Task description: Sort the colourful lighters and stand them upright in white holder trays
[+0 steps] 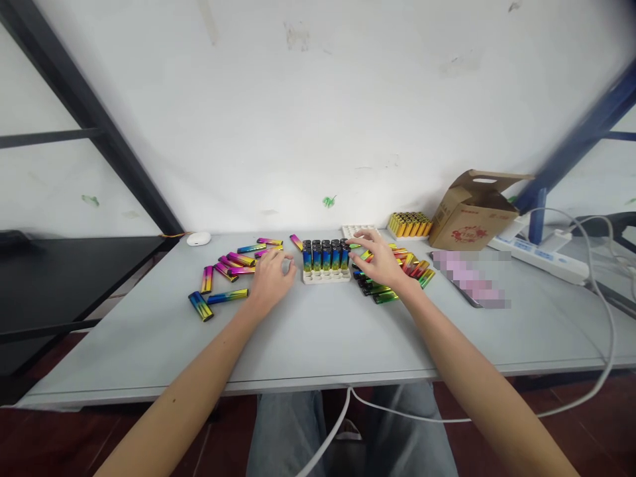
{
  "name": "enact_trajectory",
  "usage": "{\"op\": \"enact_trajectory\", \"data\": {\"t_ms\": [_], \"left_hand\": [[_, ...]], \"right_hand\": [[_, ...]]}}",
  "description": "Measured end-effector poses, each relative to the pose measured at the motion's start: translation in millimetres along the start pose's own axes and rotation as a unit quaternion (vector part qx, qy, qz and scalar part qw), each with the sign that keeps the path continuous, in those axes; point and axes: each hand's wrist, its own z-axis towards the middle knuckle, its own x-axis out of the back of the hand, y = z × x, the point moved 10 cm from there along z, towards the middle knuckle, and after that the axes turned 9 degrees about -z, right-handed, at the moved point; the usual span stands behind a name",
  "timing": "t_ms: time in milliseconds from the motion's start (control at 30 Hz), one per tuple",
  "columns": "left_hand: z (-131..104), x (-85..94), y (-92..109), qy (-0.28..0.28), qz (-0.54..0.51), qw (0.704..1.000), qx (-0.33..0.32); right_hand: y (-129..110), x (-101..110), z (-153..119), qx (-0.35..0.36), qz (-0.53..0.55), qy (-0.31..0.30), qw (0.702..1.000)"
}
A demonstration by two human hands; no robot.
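A white tray (326, 277) at the middle of the table holds upright blue-and-yellow cylinders (326, 257) with black tops, and its front row of slots is bare. My left hand (271, 281) is just left of it, fingers curled together around something grey that I cannot make out. Beside the tray's right edge, my right hand (376, 259) has its fingers apart, the tips near the rightmost cylinders. Loose pink, yellow and blue cylinders (227, 296) lie to the left. Under and beside my right hand is a pile of green, red and yellow ones (386, 297).
Behind stands a second white tray (348, 230). Yellow cylinders (410, 225) fill another tray near an open cardboard box (470, 215). A blurred pink flat object (470, 279), a power strip (541, 258) and white cables are at the right. A small white case (199, 239) sits back left.
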Motion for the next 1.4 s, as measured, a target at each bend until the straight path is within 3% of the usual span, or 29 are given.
{"op": "enact_trajectory", "data": {"t_ms": [167,300,400,533,633,733,800,967,1133,1233,1400], "left_hand": [[-15.1,15.2,4.7,0.022,0.161,0.984,0.073],[-24.1,-1.0,-0.9,-0.07,0.177,0.974,0.124],[-26.2,-10.8,4.7,-0.104,0.171,0.973,0.115],[-25.5,-11.4,15.6,-0.1,0.166,0.978,0.078],[-28.4,-5.3,5.5,-0.094,0.208,0.969,0.099],[-37.2,-12.3,-10.4,-0.158,0.214,0.954,0.135],[-41.0,-17.1,-9.5,-0.185,0.22,0.95,0.125],[-39.5,-25.0,13.7,-0.18,0.202,0.96,0.071],[-31.2,-36.9,34.0,-0.193,0.05,0.979,-0.045],[-23.5,-35.6,21.3,-0.191,0.01,0.98,-0.045],[-12.6,-30.6,-12.1,-0.205,0.08,0.976,0.005]], "right_hand": [[0.3,-2.1,-0.8,-0.015,0.009,-0.01,1.0],[0.0,-0.9,0.1,-0.016,0.011,-0.004,1.0],[0.9,-0.9,0.8,-0.016,0.007,-0.001,1.0],[2.2,-1.8,1.1,-0.019,0.005,-0.003,1.0],[2.5,-1.7,1.0,-0.02,0.007,-0.003,1.0],[1.5,-1.4,1.2,-0.018,0.008,-0.002,1.0],[1.1,-1.9,1.4,-0.018,0.008,-0.006,1.0],[2.6,-5.4,1.6,-0.023,0.008,-0.024,0.999],[3.7,-5.1,2.1,-0.022,0.014,-0.021,0.999],[4.6,-5.3,2.0,-0.024,0.014,-0.022,0.999],[5.6,-5.7,1.0,-0.027,0.013,-0.023,0.999]]}}
